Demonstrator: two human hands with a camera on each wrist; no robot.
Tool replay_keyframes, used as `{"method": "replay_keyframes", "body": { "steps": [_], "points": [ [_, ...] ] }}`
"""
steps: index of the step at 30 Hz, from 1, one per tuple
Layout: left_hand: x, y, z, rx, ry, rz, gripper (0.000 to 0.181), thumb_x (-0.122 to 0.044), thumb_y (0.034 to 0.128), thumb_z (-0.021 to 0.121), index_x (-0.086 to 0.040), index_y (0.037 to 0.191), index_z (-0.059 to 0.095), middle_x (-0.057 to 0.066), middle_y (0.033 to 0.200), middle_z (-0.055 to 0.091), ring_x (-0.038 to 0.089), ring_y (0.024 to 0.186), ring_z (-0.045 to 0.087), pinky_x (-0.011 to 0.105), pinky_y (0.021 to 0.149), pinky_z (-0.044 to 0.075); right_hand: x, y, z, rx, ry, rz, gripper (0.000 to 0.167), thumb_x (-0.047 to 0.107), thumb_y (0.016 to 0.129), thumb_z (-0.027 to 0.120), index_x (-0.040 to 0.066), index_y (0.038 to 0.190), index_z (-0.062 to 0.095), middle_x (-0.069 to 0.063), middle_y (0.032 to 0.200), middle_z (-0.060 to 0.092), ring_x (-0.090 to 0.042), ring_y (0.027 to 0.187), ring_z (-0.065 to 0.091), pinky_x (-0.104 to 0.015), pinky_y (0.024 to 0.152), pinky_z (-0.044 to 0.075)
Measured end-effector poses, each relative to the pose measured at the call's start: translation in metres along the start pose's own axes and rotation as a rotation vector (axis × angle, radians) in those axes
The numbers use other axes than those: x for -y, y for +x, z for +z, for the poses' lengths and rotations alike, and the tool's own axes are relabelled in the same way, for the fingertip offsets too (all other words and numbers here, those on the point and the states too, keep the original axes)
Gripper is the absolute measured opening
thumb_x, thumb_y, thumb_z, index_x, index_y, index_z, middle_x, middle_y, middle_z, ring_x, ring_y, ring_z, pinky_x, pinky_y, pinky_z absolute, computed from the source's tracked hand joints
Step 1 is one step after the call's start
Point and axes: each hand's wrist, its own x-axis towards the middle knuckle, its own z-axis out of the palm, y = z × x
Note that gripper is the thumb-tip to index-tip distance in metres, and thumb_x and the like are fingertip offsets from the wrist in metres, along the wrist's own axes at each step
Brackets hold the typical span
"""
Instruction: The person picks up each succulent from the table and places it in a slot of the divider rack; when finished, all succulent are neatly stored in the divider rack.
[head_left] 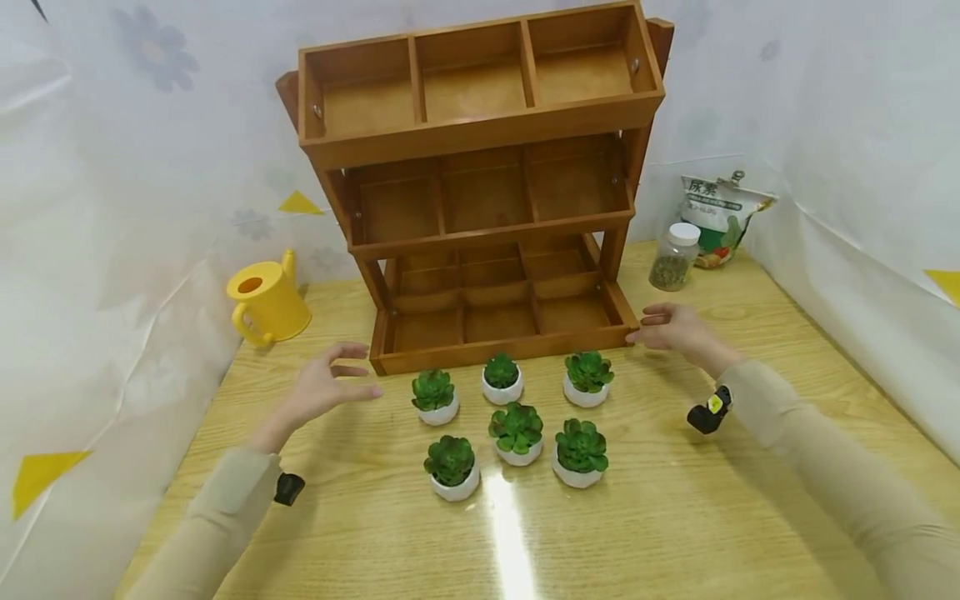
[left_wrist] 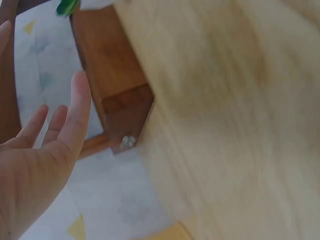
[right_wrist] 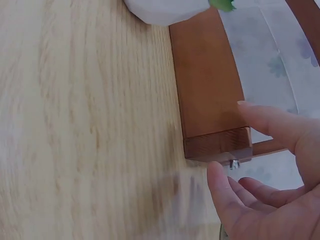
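Observation:
A brown wooden rack [head_left: 495, 350] with three tiers of compartments stands at the back of the table. The left hand [head_left: 326, 387] hovers beside its lower left corner, fingers apart and holding nothing; in the left wrist view the hand [left_wrist: 45, 155] is near the rack's end [left_wrist: 112, 60]. At the lower right corner is the right hand [head_left: 678, 333], its fingertips close to the wood. In the right wrist view the right hand [right_wrist: 275, 180] has thumb and fingers spread around the rack's corner [right_wrist: 215, 142]; whether they touch it, I cannot tell.
Several small succulents in white pots [head_left: 517, 446] stand in front of the rack. A yellow watering can [head_left: 273, 304] is at the left. On the right are a white-lidded jar [head_left: 673, 258] and a clipped bag [head_left: 720, 217]. White patterned sheeting surrounds the table [head_left: 360, 533].

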Motion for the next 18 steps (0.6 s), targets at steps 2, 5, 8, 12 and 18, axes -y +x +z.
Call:
{"method": "replay_keyframes", "body": {
  "steps": [2,5,8,12,18],
  "points": [
    [0.004,0.004,0.011,0.038,-0.022,0.013,0.075,-0.024,0.0780,0.081,-0.004,0.139,0.042,0.019,0.142,0.042,0.041,0.120,0.053,0.041,0.084,0.055,-0.003,0.002,0.002,-0.001,0.011,0.002,0.081,0.021,0.091,0.066,-0.011,0.147,0.017,-0.035,0.146,0.030,-0.030,0.117,0.053,-0.040,0.098,0.049],
    [0.006,0.007,0.024,0.082,-0.036,0.013,0.075,-0.020,0.0762,0.082,-0.003,0.138,0.043,0.020,0.141,0.043,0.041,0.120,0.053,0.039,0.082,0.056,-0.006,0.004,0.005,0.006,0.028,0.000,0.081,0.019,0.091,0.066,-0.012,0.147,0.016,-0.036,0.147,0.028,-0.023,0.111,0.056,-0.038,0.096,0.050],
    [0.008,0.010,0.033,0.106,-0.032,0.010,0.076,-0.018,0.0749,0.083,-0.001,0.138,0.043,0.021,0.141,0.044,0.041,0.119,0.053,0.037,0.080,0.056,-0.007,0.006,0.008,0.004,0.028,0.003,0.081,0.019,0.091,0.066,-0.011,0.148,0.016,-0.035,0.148,0.026,-0.027,0.115,0.055,-0.037,0.094,0.051],
    [0.009,0.012,0.040,0.118,-0.013,0.024,0.079,-0.020,0.0733,0.084,0.000,0.137,0.043,0.022,0.140,0.044,0.041,0.117,0.055,0.036,0.079,0.057,-0.007,0.009,0.014,-0.038,0.005,0.005,0.081,0.018,0.090,0.068,-0.010,0.148,0.019,-0.034,0.148,0.029,-0.038,0.125,0.046,-0.031,0.089,0.053],
    [0.011,0.017,0.048,0.131,-0.011,0.083,0.079,-0.019,0.0730,0.085,0.005,0.136,0.043,0.025,0.138,0.045,0.043,0.114,0.057,0.036,0.078,0.057,-0.007,0.015,0.020,-0.093,-0.038,-0.001,0.080,0.018,0.088,0.070,-0.010,0.147,0.024,-0.032,0.143,0.038,-0.035,0.122,0.047,-0.020,0.077,0.052]
  ]
}}
